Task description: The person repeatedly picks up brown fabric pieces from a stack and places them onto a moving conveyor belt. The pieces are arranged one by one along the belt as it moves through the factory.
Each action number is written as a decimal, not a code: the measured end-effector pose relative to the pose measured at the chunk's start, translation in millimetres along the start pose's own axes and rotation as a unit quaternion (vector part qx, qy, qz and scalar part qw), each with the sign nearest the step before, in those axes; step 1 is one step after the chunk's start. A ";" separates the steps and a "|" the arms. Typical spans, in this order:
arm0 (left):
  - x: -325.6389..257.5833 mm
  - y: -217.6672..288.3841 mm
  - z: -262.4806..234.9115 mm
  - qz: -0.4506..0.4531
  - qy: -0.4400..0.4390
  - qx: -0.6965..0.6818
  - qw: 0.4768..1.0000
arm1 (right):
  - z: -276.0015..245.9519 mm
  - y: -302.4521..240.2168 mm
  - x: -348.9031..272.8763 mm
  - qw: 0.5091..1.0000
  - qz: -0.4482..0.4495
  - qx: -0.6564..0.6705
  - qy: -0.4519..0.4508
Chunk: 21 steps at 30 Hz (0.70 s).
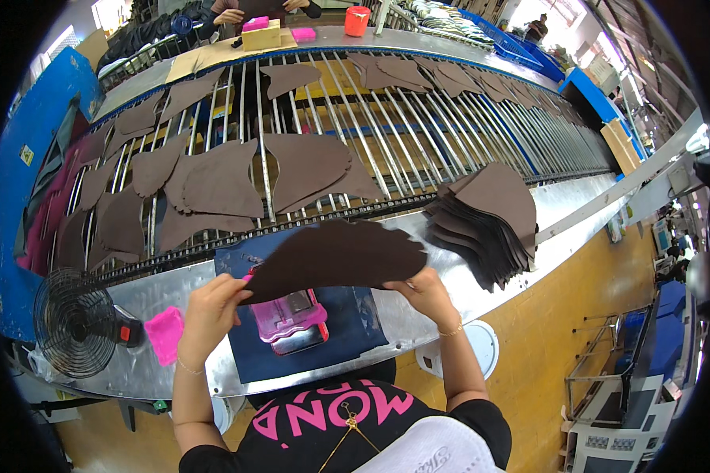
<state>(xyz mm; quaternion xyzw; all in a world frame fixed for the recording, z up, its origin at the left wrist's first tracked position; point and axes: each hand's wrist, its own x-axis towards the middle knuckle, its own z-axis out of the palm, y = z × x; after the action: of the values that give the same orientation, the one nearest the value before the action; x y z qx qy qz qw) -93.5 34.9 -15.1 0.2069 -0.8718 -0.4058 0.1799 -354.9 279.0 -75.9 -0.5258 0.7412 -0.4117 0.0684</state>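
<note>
Between my hands a dark brown cut piece of sheet material [331, 256] with a notched edge is held up, bowed in the middle. My left hand [215, 307] pinches its left end, and my right hand [424, 296] grips its lower right corner. Below the piece, a pink tray-like thing [290, 317] sits over a red-edged item on a dark blue sheet [252, 359]; the held piece partly hides them. To the right of my hands lies a fanned stack of similar brown pieces [497, 213] on the metal table.
Beyond the metal table edge [386, 229] runs a rack of metal rollers [292, 118] bearing several brown pieces. A black wire fan [75, 323] and a pink cloth-like item [164, 335] are at the left. Across the rack, another person's hands [230, 16] hold a dark piece near a red bucket [356, 21].
</note>
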 end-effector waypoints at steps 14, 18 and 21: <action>133.3 63.6 57.6 0.328 0.029 -0.053 0.943 | -127.2 -20.4 -54.3 0.981 0.124 -0.125 0.082; 186.2 100.0 47.7 0.400 0.139 0.042 0.905 | -128.8 -29.4 -18.9 0.948 0.130 -0.060 0.283; 202.0 118.3 45.6 0.448 0.178 0.148 0.864 | -127.3 -14.0 -4.3 0.950 0.110 -0.094 0.278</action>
<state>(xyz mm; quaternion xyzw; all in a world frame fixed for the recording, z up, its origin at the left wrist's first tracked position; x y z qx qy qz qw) -312.4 30.7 79.3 -0.1131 -0.8737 -0.1042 0.4615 -410.9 349.6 15.2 -0.3094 0.8192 -0.4605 -0.1453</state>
